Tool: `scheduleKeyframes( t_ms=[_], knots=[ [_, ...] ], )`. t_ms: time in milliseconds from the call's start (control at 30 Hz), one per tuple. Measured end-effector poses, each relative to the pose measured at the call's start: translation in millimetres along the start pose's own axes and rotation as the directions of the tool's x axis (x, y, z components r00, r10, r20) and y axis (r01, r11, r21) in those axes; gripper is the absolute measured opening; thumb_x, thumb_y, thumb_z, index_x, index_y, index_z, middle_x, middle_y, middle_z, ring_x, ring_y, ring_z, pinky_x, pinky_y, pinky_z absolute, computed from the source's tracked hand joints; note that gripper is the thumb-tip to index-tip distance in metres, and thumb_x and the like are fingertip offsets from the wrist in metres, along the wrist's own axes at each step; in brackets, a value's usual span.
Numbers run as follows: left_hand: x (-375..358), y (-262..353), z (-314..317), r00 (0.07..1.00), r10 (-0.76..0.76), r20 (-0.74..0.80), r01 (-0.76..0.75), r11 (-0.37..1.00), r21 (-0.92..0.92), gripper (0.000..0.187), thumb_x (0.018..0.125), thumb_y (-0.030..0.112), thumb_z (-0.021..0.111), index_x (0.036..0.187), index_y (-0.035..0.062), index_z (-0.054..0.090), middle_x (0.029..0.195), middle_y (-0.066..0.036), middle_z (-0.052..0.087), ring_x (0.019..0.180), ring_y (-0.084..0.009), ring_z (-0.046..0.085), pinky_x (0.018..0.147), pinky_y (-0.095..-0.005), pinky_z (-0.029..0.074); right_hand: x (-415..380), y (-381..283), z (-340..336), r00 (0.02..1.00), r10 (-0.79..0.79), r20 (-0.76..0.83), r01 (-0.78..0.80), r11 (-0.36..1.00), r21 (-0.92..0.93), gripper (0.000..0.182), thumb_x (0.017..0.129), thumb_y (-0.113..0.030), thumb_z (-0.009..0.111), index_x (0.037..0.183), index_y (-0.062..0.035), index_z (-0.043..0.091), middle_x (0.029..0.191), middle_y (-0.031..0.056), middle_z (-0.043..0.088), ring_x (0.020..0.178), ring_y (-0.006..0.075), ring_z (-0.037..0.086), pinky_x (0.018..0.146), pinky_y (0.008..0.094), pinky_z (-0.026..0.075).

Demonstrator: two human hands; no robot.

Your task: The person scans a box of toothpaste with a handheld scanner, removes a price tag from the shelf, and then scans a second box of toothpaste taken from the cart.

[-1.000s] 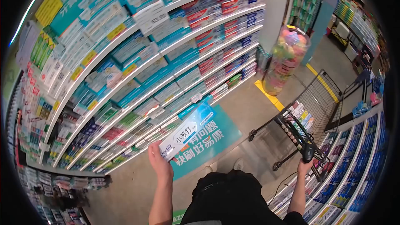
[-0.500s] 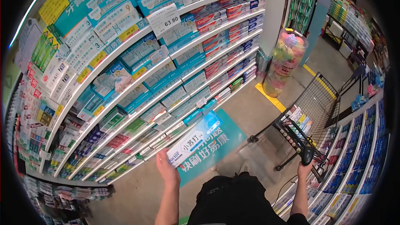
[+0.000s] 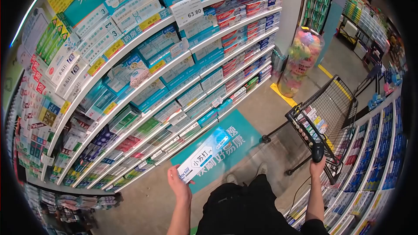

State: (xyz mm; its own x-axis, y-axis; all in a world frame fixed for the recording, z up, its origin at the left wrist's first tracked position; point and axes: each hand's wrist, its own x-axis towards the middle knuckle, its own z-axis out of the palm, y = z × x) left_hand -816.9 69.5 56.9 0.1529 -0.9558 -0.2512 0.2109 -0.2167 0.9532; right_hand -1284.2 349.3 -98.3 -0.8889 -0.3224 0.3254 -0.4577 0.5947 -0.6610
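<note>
My left hand (image 3: pixel 179 183) grips one end of a white and blue toothpaste box (image 3: pixel 201 156), its printed face turned up and its far end pointing up and right. The box is held over a teal floor mat (image 3: pixel 250 137) with white lettering. On the right, my right hand (image 3: pixel 317 166) is closed round the black handle end of a shopping cart (image 3: pixel 333 109). Several small boxes (image 3: pixel 314 119) lie in the cart.
Curved white shelves (image 3: pixel 191 52) of toothpaste boxes fill the left and centre. More stocked shelves (image 3: pixel 370 161) stand at the lower right. Beyond the cart is a clear cylinder of colourful items (image 3: pixel 298 61). My shoes (image 3: pixel 261 168) show on the floor.
The shelves and mat have shifted slightly right in view. My left hand and the box have moved a little right and down. My right hand stays on the cart handle.
</note>
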Motion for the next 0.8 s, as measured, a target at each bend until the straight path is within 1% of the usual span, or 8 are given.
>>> scheduleKeyframes(
  t_ms=[33,67,200,300,333,467,700,800],
  knots=[
    [-1,1,-5,1.0,-0.01,-0.015,0.01,1.0,-0.002,0.036,0.098,0.039,0.041,0.106,0.0053,0.05,0.082,-0.007,0.061,0.061,-0.0147,0.062,0.037,-0.0265,0.045,-2,-5,1,1.0,-0.016,0.002,0.016,1.0,0.001,0.04,0.064,0.003,0.056,0.104,-0.0005,0.055,0.096,0.0183,0.055,0.093,0.0381,0.054,0.086,0.0391,0.043],
    [-1,3,-10,0.999,-0.018,-0.029,0.018,1.0,-0.006,0.036,0.098,0.04,0.041,0.106,0.0054,0.05,0.083,-0.007,0.061,0.062,-0.0146,0.062,0.037,-0.0264,0.045,-5,-10,-3,0.995,0.056,0.088,-0.054,0.998,-0.017,0.04,0.069,0.0,0.059,0.109,-0.0008,0.055,0.105,0.0192,0.055,0.102,0.039,0.053,0.091,0.0393,0.041],
    [3,6,-26,0.999,-0.039,-0.021,0.038,0.998,-0.054,0.032,0.099,0.036,0.042,0.106,0.0047,0.048,0.082,-0.007,0.058,0.064,-0.016,0.062,0.038,-0.0279,0.045,-21,-10,8,0.997,0.044,0.066,-0.044,0.999,-0.004,0.044,0.069,0.001,0.06,0.113,-0.001,0.055,0.11,0.0207,0.056,0.106,0.0389,0.052,0.094,0.0402,0.04],
    [7,5,-32,0.998,-0.036,-0.054,0.032,0.997,-0.07,0.035,0.099,0.039,0.04,0.106,0.0056,0.049,0.082,-0.007,0.061,0.063,-0.0147,0.062,0.037,-0.0265,0.045,-34,-25,10,0.997,0.059,0.053,-0.058,0.998,-0.014,0.047,0.069,0.0,0.061,0.115,-0.0006,0.054,0.11,0.021,0.056,0.106,0.0396,0.052,0.094,0.0408,0.04],
    [9,3,-33,0.998,-0.04,-0.038,0.037,0.997,-0.069,0.035,0.099,0.038,0.04,0.106,0.0055,0.049,0.082,-0.007,0.06,0.063,-0.0148,0.062,0.038,-0.0267,0.045,-37,-26,9,0.999,0.004,0.046,-0.001,0.997,-0.077,0.048,0.068,0.0,0.061,0.116,-0.0001,0.054,0.11,0.021,0.056,0.105,0.0396,0.053,0.093,0.0406,0.041],
    [17,-2,-46,0.999,-0.036,-0.041,0.033,0.997,-0.072,0.035,0.099,0.038,0.04,0.105,0.0049,0.049,0.081,-0.007,0.06,0.062,-0.0153,0.061,0.039,-0.027,0.045,-52,-14,23,1.0,0.0,-0.009,0.0,1.0,-0.007,0.044,0.065,-0.001,0.061,0.108,0.0,0.054,0.098,0.0169,0.055,0.092,0.0343,0.055,0.086,0.0374,0.042],
    [17,-9,-50,0.998,-0.066,-0.014,0.064,0.991,-0.115,0.034,0.1,0.035,0.039,0.106,0.0038,0.05,0.081,-0.009,0.061,0.061,-0.0154,0.061,0.039,-0.027,0.046,-73,-24,19,0.999,-0.021,0.047,0.02,1.0,0.014,0.045,0.064,0.001,0.06,0.109,0.0017,0.054,0.098,0.0158,0.054,0.092,0.0329,0.054,0.087,0.0367,0.042],
    [19,-11,-55,0.997,-0.071,-0.023,0.067,0.99,-0.122,0.033,0.1,0.035,0.04,0.106,0.0039,0.05,0.081,-0.009,0.061,0.062,-0.0153,0.062,0.039,-0.027,0.046,-82,-19,20,0.998,-0.041,0.043,0.04,0.999,0.025,0.044,0.064,0.001,0.059,0.108,0.0007,0.054,0.1,0.0179,0.054,0.095,0.0363,0.053,0.088,0.0386,0.042]
  ],
)
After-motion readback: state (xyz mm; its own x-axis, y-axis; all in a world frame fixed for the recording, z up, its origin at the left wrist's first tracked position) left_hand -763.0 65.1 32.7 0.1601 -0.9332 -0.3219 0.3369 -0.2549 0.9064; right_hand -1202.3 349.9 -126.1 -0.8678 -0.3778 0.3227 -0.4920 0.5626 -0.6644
